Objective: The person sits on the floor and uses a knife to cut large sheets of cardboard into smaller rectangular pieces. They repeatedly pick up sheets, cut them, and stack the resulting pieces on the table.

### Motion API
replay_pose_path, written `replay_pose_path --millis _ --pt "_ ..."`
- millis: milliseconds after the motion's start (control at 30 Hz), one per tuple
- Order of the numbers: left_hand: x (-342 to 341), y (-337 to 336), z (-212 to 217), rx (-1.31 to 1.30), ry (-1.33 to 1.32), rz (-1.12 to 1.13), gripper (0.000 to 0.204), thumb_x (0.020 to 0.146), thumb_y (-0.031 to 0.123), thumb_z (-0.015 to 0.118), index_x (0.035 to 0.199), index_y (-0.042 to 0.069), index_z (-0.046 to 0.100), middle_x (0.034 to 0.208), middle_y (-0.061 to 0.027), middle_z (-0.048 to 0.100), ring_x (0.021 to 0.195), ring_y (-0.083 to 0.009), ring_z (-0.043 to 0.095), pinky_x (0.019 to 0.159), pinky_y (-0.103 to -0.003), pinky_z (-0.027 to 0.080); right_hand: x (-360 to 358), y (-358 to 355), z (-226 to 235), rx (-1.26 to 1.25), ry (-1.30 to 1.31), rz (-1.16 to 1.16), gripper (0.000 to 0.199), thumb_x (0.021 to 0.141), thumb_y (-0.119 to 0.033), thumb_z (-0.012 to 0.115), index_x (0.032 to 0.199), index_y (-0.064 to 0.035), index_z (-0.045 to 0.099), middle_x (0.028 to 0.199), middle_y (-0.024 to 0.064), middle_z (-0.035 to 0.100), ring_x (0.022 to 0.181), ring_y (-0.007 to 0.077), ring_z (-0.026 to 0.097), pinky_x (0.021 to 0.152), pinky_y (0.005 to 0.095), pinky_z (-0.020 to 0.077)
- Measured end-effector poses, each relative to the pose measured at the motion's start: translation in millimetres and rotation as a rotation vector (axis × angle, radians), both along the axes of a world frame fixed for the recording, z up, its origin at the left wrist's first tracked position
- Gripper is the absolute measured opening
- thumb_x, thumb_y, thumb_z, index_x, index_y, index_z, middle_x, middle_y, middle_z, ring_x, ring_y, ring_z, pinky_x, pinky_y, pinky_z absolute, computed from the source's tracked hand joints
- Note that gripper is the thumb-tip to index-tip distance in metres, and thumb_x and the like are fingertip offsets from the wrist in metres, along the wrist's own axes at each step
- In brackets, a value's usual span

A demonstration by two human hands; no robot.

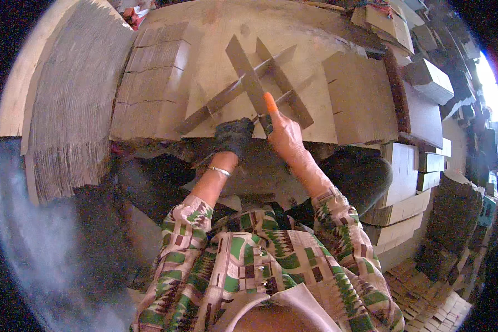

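Brown cardboard strips are slotted across each other into an open lattice, a cardboard divider (250,77), standing on the wooden table. My right hand (286,138) is at its near side, with an orange cover on the index finger. That finger lies stretched along the near end of one long strip, while the other fingers curl around by the strip's end. My left hand (235,137), in a dark glove and with a bangle at the wrist, rests at the table's near edge beside the divider. Its fingers are dark and blurred, so their grip is hidden.
Left of the divider stand rows of stacked cardboard strips (150,83) and a tall stack of cardboard sheets (74,99). Another cardboard stack (361,97) lies on the right. Further right, bundles of cardboard (401,221) are piled beside the table. My knees are under its near edge.
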State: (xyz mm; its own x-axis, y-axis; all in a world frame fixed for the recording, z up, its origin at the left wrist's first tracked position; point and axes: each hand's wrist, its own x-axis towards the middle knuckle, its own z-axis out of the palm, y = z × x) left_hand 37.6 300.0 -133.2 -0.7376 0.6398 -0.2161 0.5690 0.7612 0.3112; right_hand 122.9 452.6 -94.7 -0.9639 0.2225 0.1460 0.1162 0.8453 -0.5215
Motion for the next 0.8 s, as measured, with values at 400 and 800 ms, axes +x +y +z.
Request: replay_pose_path --millis 400,800 --pt "-6 -4 -5 0.238 -0.208 0.004 0.036 0.091 0.04 0.06 0.111 0.013 0.07 0.111 -0.018 0.07 0.101 -0.0364 0.068 0.084 -0.048 0.054 -18 4 1 0.062 -0.443 0.028 0.095 0.077 0.0 0.063 0.159 -0.0206 0.019 0.093 0.0231 0.07 0.085 0.0427 0.068 0.073 0.0487 0.0543" --pt "-35 8 7 0.387 -0.314 0.017 0.068 0.086 0.061 0.06 0.131 0.009 0.059 0.128 -0.0225 0.062 0.12 -0.0402 0.059 0.099 -0.047 0.048 -22 58 -105 -0.383 -0.064 -0.154 0.058 0.091 -0.027 0.061 0.143 -0.0055 0.048 0.114 0.0192 0.068 0.097 0.0375 0.067 0.078 0.0439 0.0534"
